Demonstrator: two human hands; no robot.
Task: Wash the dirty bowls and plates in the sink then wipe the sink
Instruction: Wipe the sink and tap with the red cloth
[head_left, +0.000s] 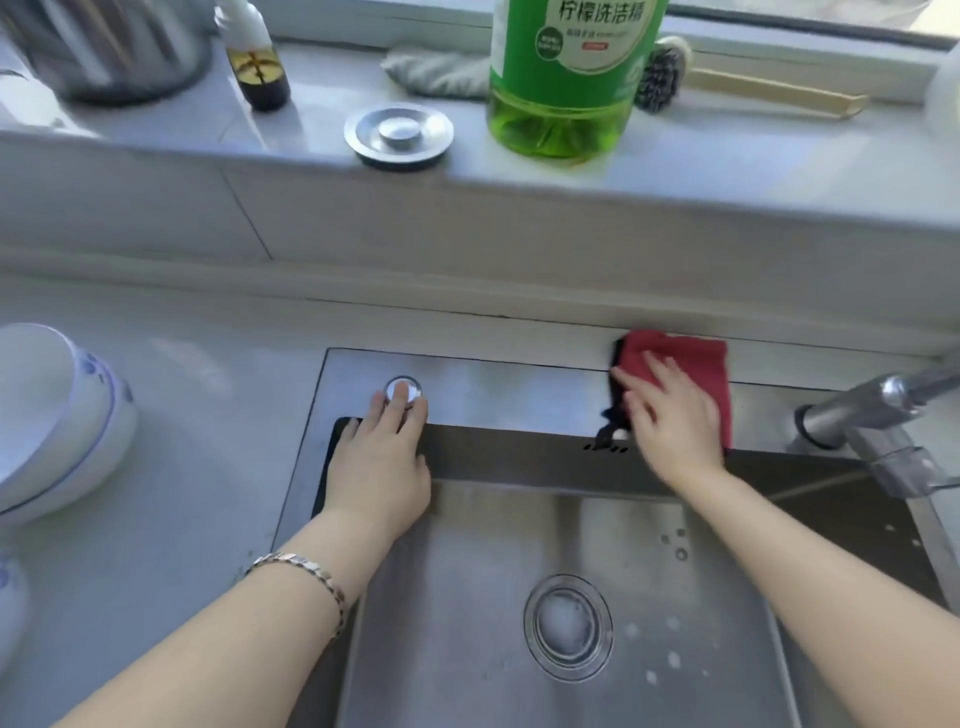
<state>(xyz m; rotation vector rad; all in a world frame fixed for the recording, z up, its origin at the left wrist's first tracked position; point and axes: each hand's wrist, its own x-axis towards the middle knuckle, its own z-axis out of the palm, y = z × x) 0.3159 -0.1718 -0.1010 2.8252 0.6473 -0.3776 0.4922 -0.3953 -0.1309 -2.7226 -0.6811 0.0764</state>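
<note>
I count: my left hand (382, 467), my right hand (670, 415), one red cloth (691, 358), one sink (467, 571), one faucet (857, 410), one green detergent bottle (561, 78), one drain stopper (399, 134), at least two blue-and-white bowls (62, 415).

Brushed metal sink (467, 545), seemingly cloth rag (693, 358)

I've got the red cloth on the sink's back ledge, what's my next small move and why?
Probably slide the red cloth leftward along the back ledge with your right hand, toward the round button your left hand touches. The cloth lies flat at the faucet end, and the ledge between your hands lies uncovered.
</note>
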